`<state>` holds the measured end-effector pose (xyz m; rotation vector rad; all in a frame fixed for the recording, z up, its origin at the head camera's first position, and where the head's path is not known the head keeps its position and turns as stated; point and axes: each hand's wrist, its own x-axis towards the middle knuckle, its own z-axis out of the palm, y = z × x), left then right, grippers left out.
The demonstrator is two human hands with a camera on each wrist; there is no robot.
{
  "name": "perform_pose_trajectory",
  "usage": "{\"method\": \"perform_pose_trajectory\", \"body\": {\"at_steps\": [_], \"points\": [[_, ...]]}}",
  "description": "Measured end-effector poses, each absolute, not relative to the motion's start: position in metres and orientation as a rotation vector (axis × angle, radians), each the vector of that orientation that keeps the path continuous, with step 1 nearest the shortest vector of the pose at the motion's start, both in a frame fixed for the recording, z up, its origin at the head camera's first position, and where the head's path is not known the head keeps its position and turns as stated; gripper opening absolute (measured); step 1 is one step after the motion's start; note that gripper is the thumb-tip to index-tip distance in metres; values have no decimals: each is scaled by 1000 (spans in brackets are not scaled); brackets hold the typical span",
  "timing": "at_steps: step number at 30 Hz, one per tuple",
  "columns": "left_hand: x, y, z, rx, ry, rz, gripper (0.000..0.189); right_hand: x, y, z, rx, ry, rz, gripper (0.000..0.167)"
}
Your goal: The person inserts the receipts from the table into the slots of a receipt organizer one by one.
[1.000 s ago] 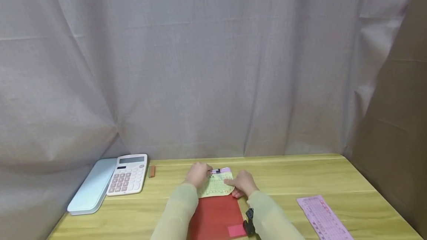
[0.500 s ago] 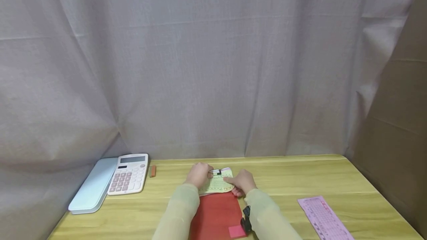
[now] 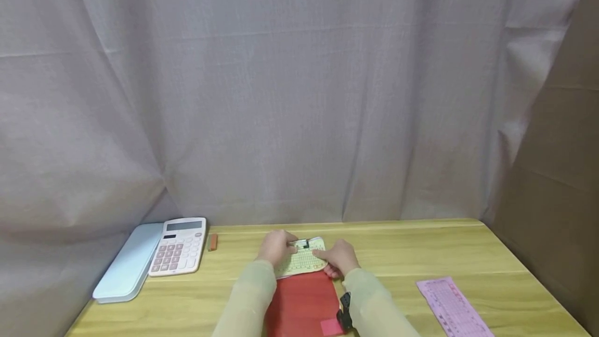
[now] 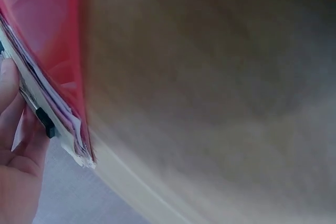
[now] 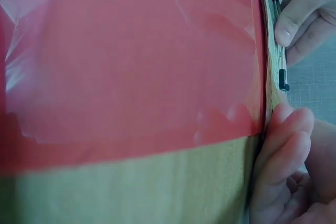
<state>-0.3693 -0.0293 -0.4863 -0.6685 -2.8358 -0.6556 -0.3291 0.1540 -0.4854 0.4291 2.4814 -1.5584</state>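
A stack of paper slips, with a yellow printed slip (image 3: 304,261) facing me, stands up at the far end of a red translucent folder (image 3: 301,300). A metal paper fastener (image 3: 303,244) with black sliders runs along the top of the slips. My left hand (image 3: 276,247) pinches the fastener, thumb on one side and fingers on the other, as the right wrist view shows. With the thumb on the yellow face and fingers behind, my right hand (image 3: 342,257) holds the right edge of the stack. Layered slip edges (image 4: 58,103) show beside the folder in the left wrist view.
At the left lie a pale blue case (image 3: 128,264), a white calculator (image 3: 179,246) and a small orange-brown block (image 3: 212,242). A purple printed slip (image 3: 454,306) lies at the right. A pink sticky note (image 3: 331,326) is on the folder. Grey curtain (image 3: 299,92) hangs behind the table.
The lilac strip that showed above the fastener is now mostly hidden by the yellow slip, which has bent slightly. Both hands keep their hold and have barely moved.
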Motion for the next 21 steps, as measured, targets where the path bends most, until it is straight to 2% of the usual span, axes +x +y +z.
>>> {"method": "perform_pose_trajectory", "body": {"at_steps": [21], "points": [[-368,-29,-484,-612,-2866,-671,25,-331,157,-492,362,2498,-1527,35]]}}
